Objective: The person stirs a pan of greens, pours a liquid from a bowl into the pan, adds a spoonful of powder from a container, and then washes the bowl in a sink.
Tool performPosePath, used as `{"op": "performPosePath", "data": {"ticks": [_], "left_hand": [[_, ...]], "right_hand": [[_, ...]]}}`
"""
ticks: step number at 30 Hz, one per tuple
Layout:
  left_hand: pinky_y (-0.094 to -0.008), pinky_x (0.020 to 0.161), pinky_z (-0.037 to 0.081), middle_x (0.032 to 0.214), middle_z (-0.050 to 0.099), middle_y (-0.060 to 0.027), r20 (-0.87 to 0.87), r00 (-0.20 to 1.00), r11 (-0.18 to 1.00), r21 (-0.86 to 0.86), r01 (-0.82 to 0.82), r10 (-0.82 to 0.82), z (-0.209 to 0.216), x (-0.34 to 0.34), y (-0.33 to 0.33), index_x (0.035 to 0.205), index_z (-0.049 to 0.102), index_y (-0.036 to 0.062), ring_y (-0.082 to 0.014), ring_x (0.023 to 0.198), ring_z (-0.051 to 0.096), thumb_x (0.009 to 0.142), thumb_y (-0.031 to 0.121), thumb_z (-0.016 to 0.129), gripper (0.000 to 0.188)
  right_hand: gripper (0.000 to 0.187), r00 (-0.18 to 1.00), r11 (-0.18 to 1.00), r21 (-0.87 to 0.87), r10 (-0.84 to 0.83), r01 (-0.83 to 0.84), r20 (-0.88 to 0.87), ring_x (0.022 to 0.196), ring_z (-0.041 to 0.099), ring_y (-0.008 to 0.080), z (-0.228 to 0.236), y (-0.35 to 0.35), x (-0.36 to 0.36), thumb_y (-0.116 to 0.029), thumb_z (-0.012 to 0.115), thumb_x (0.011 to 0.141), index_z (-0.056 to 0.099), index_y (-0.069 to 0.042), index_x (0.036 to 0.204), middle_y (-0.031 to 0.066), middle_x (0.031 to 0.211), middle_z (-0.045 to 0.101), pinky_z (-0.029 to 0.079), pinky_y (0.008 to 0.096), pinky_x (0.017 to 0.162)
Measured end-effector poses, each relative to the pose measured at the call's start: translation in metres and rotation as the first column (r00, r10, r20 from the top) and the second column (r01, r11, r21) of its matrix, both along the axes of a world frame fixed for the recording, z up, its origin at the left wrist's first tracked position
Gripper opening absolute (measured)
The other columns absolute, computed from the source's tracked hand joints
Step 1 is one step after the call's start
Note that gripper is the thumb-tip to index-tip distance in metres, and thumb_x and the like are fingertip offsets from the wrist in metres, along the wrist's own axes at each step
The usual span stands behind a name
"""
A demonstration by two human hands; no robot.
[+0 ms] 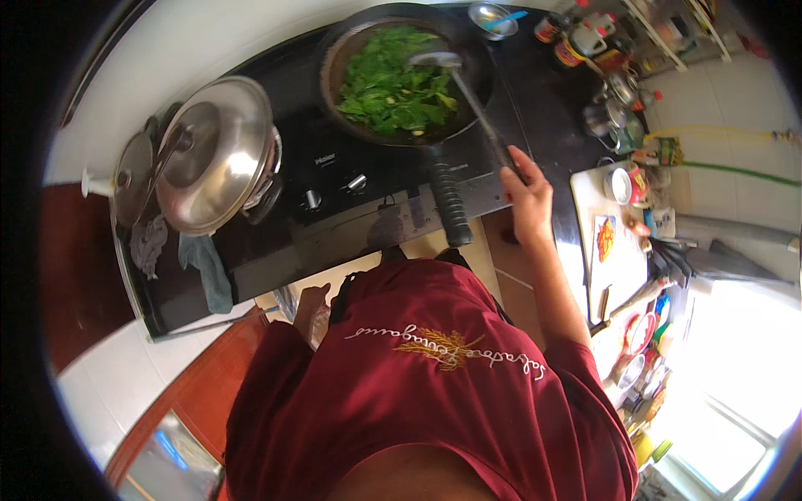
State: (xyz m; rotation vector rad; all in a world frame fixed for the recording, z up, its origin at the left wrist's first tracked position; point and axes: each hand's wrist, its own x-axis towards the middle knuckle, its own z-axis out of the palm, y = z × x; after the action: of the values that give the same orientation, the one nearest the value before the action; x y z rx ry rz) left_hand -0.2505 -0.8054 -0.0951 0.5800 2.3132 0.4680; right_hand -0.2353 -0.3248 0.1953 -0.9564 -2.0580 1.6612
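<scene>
My right hand (530, 196) is closed round the dark handle of a metal wok spatula (480, 104). The spatula's head rests over green leafy vegetables (388, 79) in a dark wok (334, 104). A few pale bits, perhaps garlic, lie among the leaves. The wok sits on the black gas stove, its ribbed black handle (449, 200) pointing toward me. Down at my side hangs my left hand (312, 302), away from the stove; its fingers are mostly hidden, so their state does not show.
On the left stands a pot with a domed steel lid (219, 154), cloths (205, 271) beside it. A steel bowl (493, 21) and bottles (581, 43) line the back right. A cutting board (618, 271) at right bears a plate of red-orange pieces (606, 238).
</scene>
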Motion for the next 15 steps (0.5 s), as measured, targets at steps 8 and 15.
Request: {"op": "performPosePath", "data": {"ticks": [8, 15], "left_hand": [[-0.0366, 0.041, 0.034, 0.041, 0.038, -0.0069, 0.452, 0.596, 0.736, -0.258, -0.625, 0.664, -0.009, -0.002, 0.044, 0.056, 0.044, 0.0059, -0.0225, 0.040, 0.046, 0.088, 0.029, 0.053, 0.041], [-0.0385, 0.046, 0.041, 0.060, 0.053, -0.0141, -0.063, 0.975, 0.972, 0.087, 0.218, -0.213, -0.058, -0.005, 0.033, 0.082, 0.047, 0.0042, -0.0277, 0.051, 0.054, 0.081, 0.013, 0.055, 0.012]], "right_hand": [[0.038, 0.989, 0.940, 0.311, 0.148, -0.138, -0.010, 0.098, 0.055, 0.0265, -0.031, -0.001, 0.013, -0.013, 0.064, 0.079, 0.057, -0.004, 0.115, 0.0147, 0.107, 0.055, 0.045, 0.0326, 0.082], [0.043, 0.961, 0.947, 0.218, 0.259, -0.234, -0.095, 0.098, 0.055, 0.0278, -0.033, 0.049, 0.046, -0.033, 0.053, 0.090, 0.052, -0.001, 0.118, 0.0171, 0.114, 0.049, 0.045, 0.0348, 0.084]]}}
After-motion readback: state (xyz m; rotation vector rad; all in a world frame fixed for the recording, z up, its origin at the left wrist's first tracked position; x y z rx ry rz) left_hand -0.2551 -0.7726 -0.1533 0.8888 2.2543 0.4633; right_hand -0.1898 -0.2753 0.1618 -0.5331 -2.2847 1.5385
